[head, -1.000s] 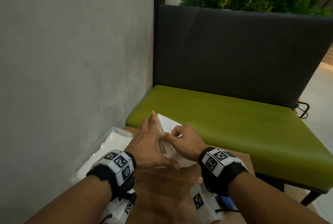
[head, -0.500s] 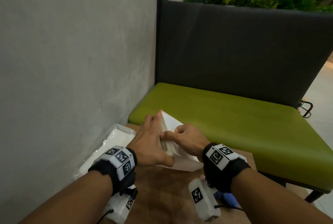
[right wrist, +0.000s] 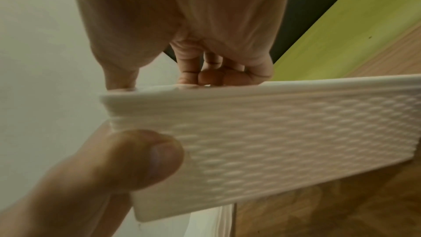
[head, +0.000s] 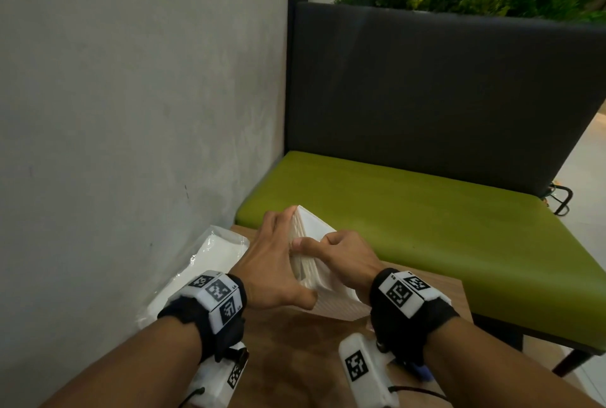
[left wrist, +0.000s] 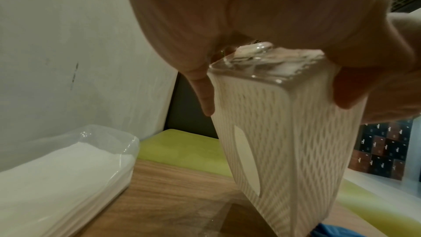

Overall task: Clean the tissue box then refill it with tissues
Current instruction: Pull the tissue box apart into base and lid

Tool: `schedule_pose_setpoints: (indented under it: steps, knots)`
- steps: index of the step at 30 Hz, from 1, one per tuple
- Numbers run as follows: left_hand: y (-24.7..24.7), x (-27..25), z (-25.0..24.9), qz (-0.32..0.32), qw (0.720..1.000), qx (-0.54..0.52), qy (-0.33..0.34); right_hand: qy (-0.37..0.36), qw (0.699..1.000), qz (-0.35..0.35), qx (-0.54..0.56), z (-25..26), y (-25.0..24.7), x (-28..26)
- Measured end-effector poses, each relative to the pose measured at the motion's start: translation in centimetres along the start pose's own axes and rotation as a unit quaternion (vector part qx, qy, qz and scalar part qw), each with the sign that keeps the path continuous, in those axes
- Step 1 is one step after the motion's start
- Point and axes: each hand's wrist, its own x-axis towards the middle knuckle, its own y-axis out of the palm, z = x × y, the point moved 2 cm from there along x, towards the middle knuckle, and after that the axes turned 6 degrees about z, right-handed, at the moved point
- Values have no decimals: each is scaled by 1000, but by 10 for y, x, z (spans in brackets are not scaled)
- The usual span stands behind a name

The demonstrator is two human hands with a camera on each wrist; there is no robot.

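The white tissue box (head: 316, 230) with a woven pattern stands tilted on its near end on the wooden table (head: 288, 358). My left hand (head: 272, 263) clasps its left face, fingers running up the side and thumb round the near corner. My right hand (head: 341, 253) grips it from the right, thumb on the upper edge and fingers curled over the smooth face. The left wrist view shows the box (left wrist: 284, 141) with its oval slot facing left. In the right wrist view my thumb (right wrist: 145, 158) presses the patterned side of the box (right wrist: 284, 132).
A plastic-wrapped pack of white tissues (head: 210, 256) (left wrist: 56, 168) lies on the table against the grey wall at left. A blue cloth (head: 423, 371) sits by my right wrist. A green bench seat (head: 426, 227) with a dark backrest lies beyond the table's far edge.
The box has tipped up more steeply between my hands. My left fingers now lie higher along its side, and both hands keep their hold.
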Motion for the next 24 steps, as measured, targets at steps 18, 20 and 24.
schedule_pose_setpoints:
  steps: [18, 20, 24]
  knots:
    - [-9, -10, -1, 15, 996, 84, 35, 27, 999, 23, -11, 4, -1, -8]
    - [-10, -12, -1, 23, 993, 112, 27, 29, 997, 49, -60, 10, -3, -9]
    - [-10, -16, 0, 4, 994, 111, 0, 41, 992, 71, -100, 24, -3, -12]
